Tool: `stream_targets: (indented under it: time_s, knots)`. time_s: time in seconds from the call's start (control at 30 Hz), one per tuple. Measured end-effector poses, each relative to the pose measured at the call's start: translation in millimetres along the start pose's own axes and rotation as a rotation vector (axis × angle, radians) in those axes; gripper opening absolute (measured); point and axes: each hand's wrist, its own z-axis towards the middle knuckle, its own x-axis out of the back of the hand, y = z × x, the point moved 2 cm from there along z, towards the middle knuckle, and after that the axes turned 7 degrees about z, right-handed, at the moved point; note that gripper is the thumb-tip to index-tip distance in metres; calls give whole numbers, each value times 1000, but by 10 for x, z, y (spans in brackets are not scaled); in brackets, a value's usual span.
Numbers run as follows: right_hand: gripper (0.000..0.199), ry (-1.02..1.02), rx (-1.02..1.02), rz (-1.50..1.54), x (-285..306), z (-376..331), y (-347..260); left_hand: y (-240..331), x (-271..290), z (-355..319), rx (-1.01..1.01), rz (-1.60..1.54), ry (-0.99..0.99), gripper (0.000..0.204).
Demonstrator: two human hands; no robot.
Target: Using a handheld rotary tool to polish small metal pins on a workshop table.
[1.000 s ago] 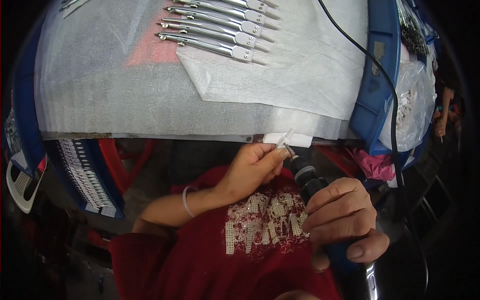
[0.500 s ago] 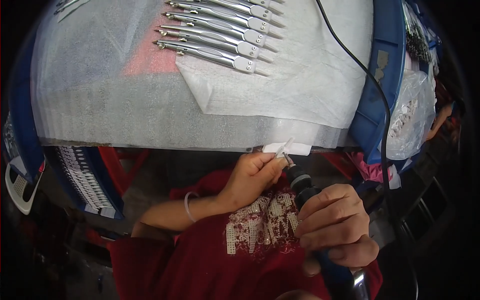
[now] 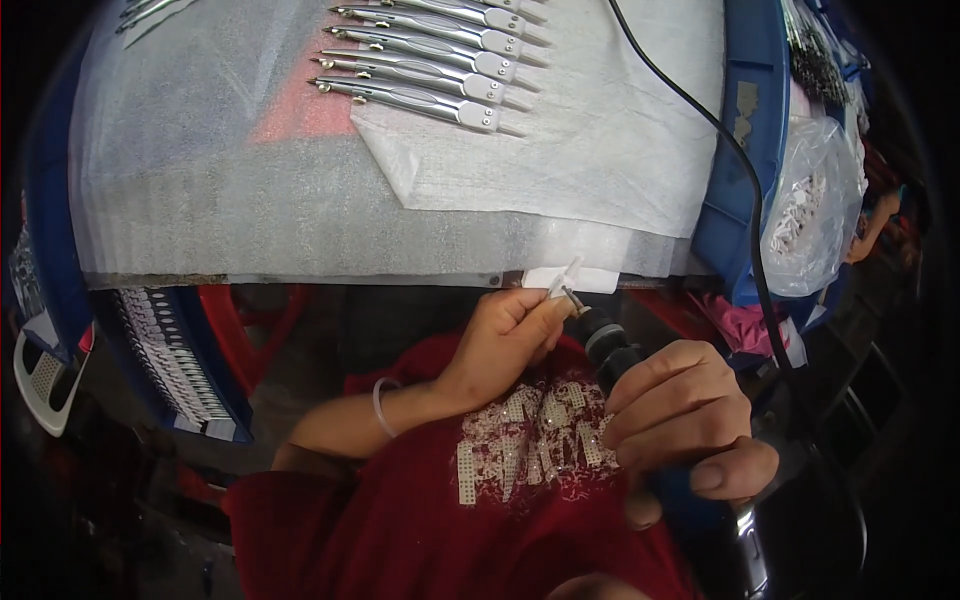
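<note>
At the near edge of the table, my left hand (image 3: 490,345) pinches a small whitish plastic piece (image 3: 569,272) between thumb and fingers. My right hand (image 3: 690,415) is wrapped around a black and blue electric screwdriver (image 3: 612,345), held tilted. Its thin bit meets the plastic piece, or comes very close to it, at my left fingertips; exact contact is too small to tell. A white block (image 3: 600,280) sits at the table edge right behind the piece. Farther off, several silver drawing compasses (image 3: 425,98) lie in a slanted row on white cloth.
Grey foam sheeting (image 3: 250,220) covers the table under the white cloth (image 3: 600,150). A black cable (image 3: 690,95) runs down the right side. Blue bins (image 3: 740,190) flank the table, one beside a clear bag of small parts (image 3: 805,215). A blue tray of silver parts (image 3: 175,360) stands lower left.
The view has shifted slightly, so the table sits higher in it. My right hand and the screwdriver have moved a little right and up; my left hand keeps its pinch on the plastic piece.
</note>
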Motion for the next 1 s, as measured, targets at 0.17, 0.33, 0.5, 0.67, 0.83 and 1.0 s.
stream_targets:
  time_s: [0.17,0.33,0.5,0.67,0.83,1.0]
  knots:
    - [44,15,4,19,13,-54,-81,0,13,-16,-37,-15,-5,23]
    - [43,21,1,-10,10,-40,-51,-15,12,-4,-23,-38,-27,23]
    - [41,6,1,12,38,-39,-27,-19,3,-3,-37,-3,-18,23]
    - [37,14,-13,-7,5,-23,-23,-10,-3,-6,-26,-11,-15,23]
    - [37,-31,-45,-55,-2,-1,-23,-15,-13,-8,-34,-17,-14,22]
    - [35,5,-33,5,-3,12,-7,-11,-21,-28,-30,17,8,21]
